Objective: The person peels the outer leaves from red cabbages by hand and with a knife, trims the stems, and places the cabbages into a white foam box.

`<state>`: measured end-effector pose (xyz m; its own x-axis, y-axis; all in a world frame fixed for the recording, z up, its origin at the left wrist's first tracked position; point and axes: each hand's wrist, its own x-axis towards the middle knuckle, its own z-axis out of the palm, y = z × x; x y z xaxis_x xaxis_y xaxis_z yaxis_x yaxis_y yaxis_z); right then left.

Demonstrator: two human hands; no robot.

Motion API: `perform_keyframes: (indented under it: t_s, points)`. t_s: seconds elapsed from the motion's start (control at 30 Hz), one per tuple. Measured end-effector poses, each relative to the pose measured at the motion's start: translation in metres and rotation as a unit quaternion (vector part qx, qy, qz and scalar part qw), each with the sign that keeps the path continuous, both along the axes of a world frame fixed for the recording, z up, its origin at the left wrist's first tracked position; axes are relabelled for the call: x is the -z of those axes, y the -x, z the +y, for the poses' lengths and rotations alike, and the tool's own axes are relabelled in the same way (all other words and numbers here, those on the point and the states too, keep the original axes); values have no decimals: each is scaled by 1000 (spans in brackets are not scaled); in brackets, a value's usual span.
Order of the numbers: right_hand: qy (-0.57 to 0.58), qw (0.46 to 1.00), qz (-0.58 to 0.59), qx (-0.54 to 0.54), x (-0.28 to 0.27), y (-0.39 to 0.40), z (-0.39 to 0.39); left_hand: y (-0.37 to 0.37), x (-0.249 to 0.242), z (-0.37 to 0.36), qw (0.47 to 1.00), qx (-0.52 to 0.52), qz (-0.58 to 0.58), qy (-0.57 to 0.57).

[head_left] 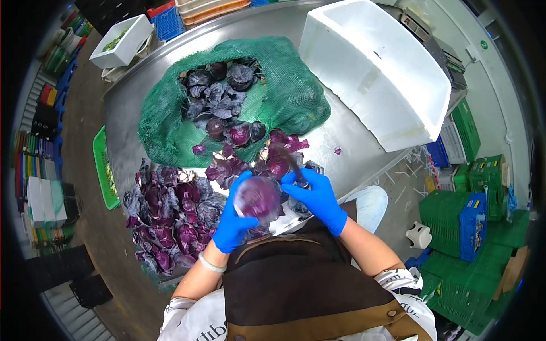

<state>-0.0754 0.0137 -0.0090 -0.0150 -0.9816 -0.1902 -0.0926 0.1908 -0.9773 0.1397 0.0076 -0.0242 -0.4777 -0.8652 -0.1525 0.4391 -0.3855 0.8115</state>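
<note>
A round red cabbage (257, 199), blurred by motion, is held in my left hand (232, 219), whose blue-gloved fingers wrap its left side. My right hand (316, 199), also in a blue glove, grips a knife (296, 169) by its handle, just right of the cabbage. The dark blade points up and to the left. Loose purple leaves (227, 166) lie beyond both hands. To the left is a large heap of cabbage leaves (170, 213). Farther back, a green mesh bag (290, 85) lies open with several dark cabbages (240, 77) in it.
A white foam box (375, 74) stands at the back right of the metal table (128, 122). A smaller white box (122, 41) is at the back left. Beside the table's left edge is a green basket (102, 170). Green crates (446, 221) stand on the right.
</note>
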Motion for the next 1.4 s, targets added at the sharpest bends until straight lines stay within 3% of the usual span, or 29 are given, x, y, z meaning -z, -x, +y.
perform_keyframes:
  t_s: [0.03,0.1,0.13,0.17,0.23,0.3,0.33,0.43,0.47,0.57,0.6,0.7,0.77,0.83,1.03,1.37,1.4]
  points:
    - [-12,1000,-10,-15,3,0,4,5,3,5,991,-61,78,-90]
    - [-37,998,-28,-43,-12,-6,12,11,10,10,975,-67,145,-155]
    - [131,985,100,-43,1,-14,19,16,12,14,969,-70,154,-181]
    - [44,996,38,-66,-7,-18,22,22,4,16,962,-70,163,-206]
    - [179,978,96,-53,-3,-12,16,20,1,14,982,-43,88,-164]
    - [1,991,-25,-128,-8,11,11,0,1,6,998,40,4,-58]
    - [-88,979,-88,-162,-9,18,10,-4,0,1,994,63,29,-86]
    - [-165,964,-133,-159,-8,19,8,0,-11,1,992,112,-30,-50]
    - [-122,979,-125,-106,4,12,12,6,-15,4,990,122,-19,-67]
    - [63,994,78,-38,12,2,23,13,1,12,990,81,-25,-111]
    - [181,970,159,-23,4,5,26,15,6,15,993,59,-39,-98]
    - [308,886,345,-48,-10,11,37,17,-5,20,964,-4,19,-266]
    - [277,885,368,-70,-11,11,49,18,10,19,973,-15,41,-228]
    - [207,887,399,-104,-17,10,53,24,-6,14,977,-18,25,-212]
    - [251,828,491,-99,-12,11,53,29,-12,16,978,-26,0,-205]
    - [194,855,479,-47,-20,-13,41,35,-14,20,965,-65,26,-254]
    - [165,870,463,-29,-19,-14,38,41,-8,21,980,-91,-34,-173]
